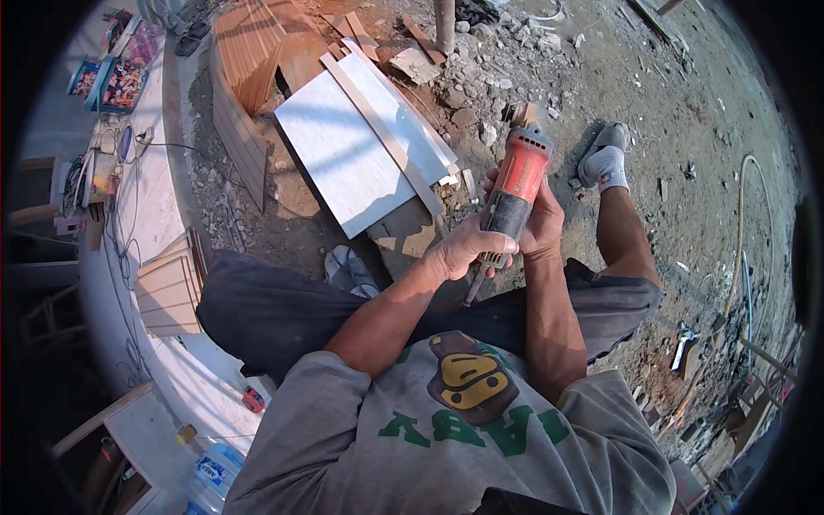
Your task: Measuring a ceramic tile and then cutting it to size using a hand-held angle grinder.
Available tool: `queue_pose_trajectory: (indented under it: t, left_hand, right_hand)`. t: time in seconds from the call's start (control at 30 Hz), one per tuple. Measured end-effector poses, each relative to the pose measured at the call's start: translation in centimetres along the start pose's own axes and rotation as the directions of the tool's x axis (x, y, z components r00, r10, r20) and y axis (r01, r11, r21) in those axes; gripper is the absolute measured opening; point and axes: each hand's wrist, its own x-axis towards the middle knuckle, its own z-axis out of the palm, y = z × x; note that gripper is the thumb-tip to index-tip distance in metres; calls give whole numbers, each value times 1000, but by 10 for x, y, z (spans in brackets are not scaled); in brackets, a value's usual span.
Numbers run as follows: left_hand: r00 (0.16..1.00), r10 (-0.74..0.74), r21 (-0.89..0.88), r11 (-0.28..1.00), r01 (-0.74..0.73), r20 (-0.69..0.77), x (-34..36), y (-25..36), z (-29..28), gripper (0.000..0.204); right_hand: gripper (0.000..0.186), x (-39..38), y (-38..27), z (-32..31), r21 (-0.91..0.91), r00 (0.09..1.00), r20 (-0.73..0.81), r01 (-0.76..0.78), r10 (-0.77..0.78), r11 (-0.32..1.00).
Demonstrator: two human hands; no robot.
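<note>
Here we are, looking straight down on a red-and-black angle grinder (517, 184), held up in front of the torso, between the spread legs, its head pointing away from the person. The left hand (463, 247) has its grip clasped around the black rear end, thumb across the top, while the right hand (542, 225) has its grip cupped along the right side and underneath, some of those fingers hidden behind the body. Up at the front sits the grinder's metal head (518, 114); whether the disc is turning, I cannot tell. Out of the back comes a dark cord (474, 287), dropping toward the lap. Just beyond the left hand, on the dirt, lies a white panel (330, 146) with faint grey veining, and a narrow wooden strip (382, 133) runs lengthwise over it. Further up and left, ribbed brown panels (245, 51) lean together, rubble all around to the right of them. The right foot, in a grey sock (609, 163) and sandal, is planted on the ground beyond the right hand; over at far left, a blue crate (96, 101) brims with small colourful pieces.
</note>
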Motion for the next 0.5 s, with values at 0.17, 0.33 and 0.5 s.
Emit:
queue_pose_trajectory:
  t: [0.17,0.33,0.5]
  left_hand:
    - [999,-17,-19,1000,16,-44,-6,-2,2,40]
    - [999,-23,13,1000,23,-35,-1,-2,6,43]
    - [998,-35,47,998,38,-52,5,-9,6,44]
  right_hand:
    - [64,-6,8,1,34,998,-56,5,-3,999]
    - [65,-9,5,-4,88,991,-115,77,-67,993]
    - [65,-11,7,-11,42,979,-177,109,-101,993]
